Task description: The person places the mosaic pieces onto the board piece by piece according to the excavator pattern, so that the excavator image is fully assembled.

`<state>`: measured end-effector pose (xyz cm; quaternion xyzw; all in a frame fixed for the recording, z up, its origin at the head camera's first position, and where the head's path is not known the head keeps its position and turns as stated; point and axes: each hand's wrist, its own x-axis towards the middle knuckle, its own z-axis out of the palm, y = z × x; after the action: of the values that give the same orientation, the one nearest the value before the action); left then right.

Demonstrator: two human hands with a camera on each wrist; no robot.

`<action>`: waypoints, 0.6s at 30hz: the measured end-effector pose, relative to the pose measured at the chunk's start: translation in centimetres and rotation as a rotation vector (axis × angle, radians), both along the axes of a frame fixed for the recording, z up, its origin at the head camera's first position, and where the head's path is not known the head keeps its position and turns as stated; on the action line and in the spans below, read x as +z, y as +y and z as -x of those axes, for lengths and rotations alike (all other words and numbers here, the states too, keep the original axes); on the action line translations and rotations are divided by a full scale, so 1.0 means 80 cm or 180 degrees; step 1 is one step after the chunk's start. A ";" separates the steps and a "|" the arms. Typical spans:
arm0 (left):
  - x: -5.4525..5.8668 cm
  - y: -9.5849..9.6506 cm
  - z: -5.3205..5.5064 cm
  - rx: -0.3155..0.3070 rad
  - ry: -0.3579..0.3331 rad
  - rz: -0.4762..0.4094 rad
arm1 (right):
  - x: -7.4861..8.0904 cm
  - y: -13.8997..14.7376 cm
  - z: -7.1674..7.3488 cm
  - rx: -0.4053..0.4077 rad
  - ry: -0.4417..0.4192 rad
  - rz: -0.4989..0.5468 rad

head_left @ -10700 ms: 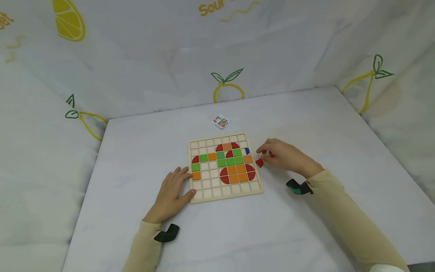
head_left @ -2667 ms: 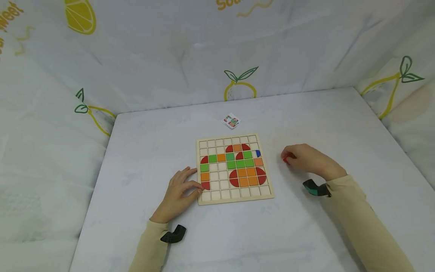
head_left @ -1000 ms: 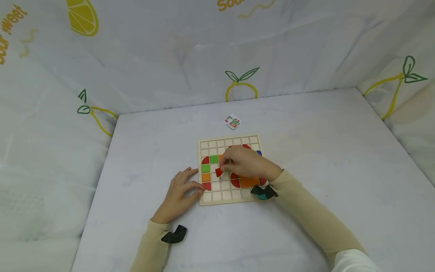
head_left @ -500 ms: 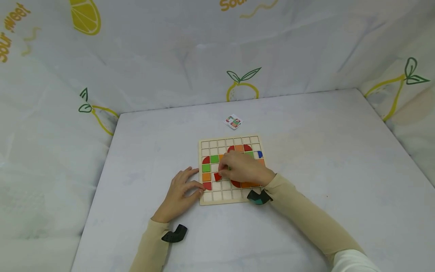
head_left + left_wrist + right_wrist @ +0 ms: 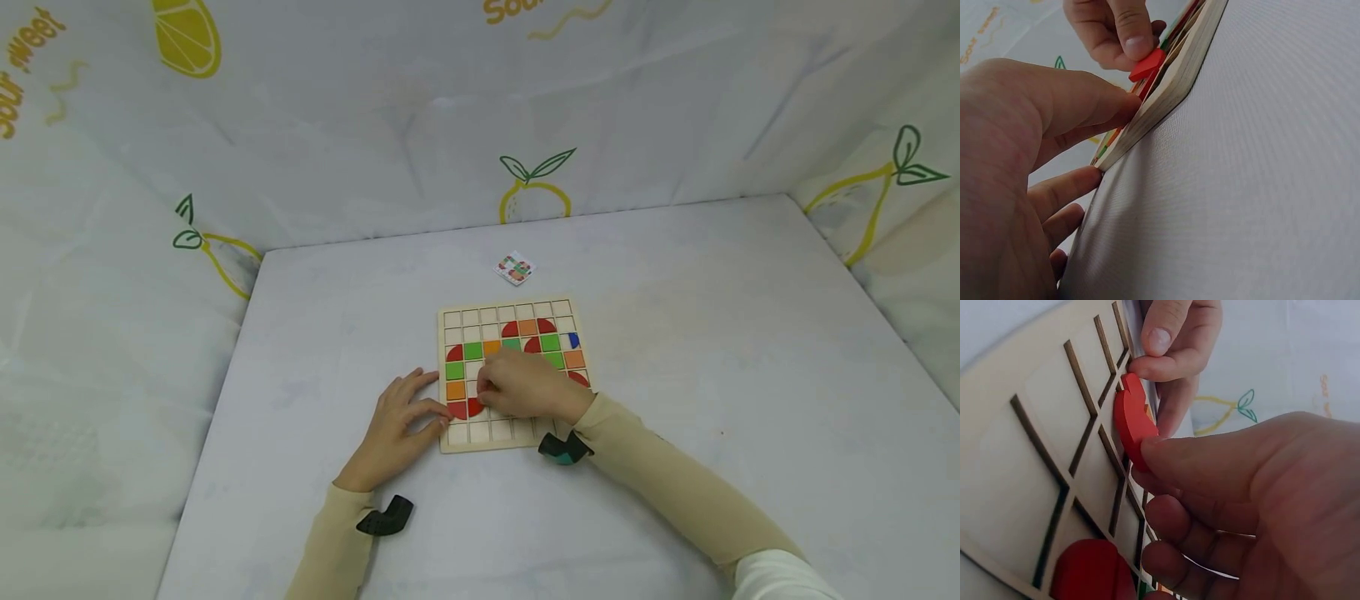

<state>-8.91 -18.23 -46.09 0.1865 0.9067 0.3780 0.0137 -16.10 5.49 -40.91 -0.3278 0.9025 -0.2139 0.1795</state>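
A square wooden grid board [image 5: 459, 434] lies on the table, with red, green and orange tiles in some cells. My right hand [image 5: 528, 387] pinches a red quarter-circle tile [image 5: 475, 407] between thumb and fingers, over the cell right of another red tile [image 5: 457, 410] near the lower left. The right wrist view shows this pinched tile [image 5: 1130, 428] tilted close over the grid. My left hand [image 5: 393, 437] rests at the board's left edge, fingers spread and relaxed. In the left wrist view, its fingertips [image 5: 1124, 112] touch the rim and the edge of the seated red tile.
A small picture card [image 5: 515, 268] with a coloured pattern lies behind the board. A blue piece [image 5: 573, 340] sits in a cell near the board's right edge. White cloth [image 5: 360, 150] with fruit drawings rises behind the table.
My right hand has brought the red tile from right of the board to its left part and lowered it toward the front. Earlier, a red tile joined the left column. My left hand stays.
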 end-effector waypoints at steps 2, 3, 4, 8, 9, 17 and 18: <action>0.000 0.000 0.000 -0.0002 0.0012 0.0000 | 0.000 0.000 -0.001 -0.0006 -0.0008 -0.0037; 0.001 0.001 0.000 -0.0003 0.0015 0.0001 | 0.000 0.000 -0.002 -0.0010 -0.0015 -0.0046; 0.001 0.001 0.000 -0.0003 0.0015 0.0001 | 0.000 0.000 -0.002 -0.0009 -0.0017 -0.0046; 0.002 0.001 0.000 -0.0002 0.0008 -0.0001 | 0.000 -0.002 -0.003 0.0004 0.0005 -0.0029; 0.002 0.001 0.000 -0.0002 0.0002 -0.0001 | -0.001 -0.002 -0.003 0.0008 0.0004 -0.0022; 0.001 0.000 0.000 -0.0005 0.0011 -0.0016 | -0.003 -0.001 -0.001 0.0264 0.0089 -0.0057; 0.001 0.000 0.000 -0.0003 0.0013 -0.0015 | -0.003 -0.001 -0.001 0.0307 0.0116 -0.0064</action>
<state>-8.94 -18.24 -46.04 0.1877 0.9058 0.3798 0.0115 -16.00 5.43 -41.14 -0.3730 0.8909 -0.1899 0.1765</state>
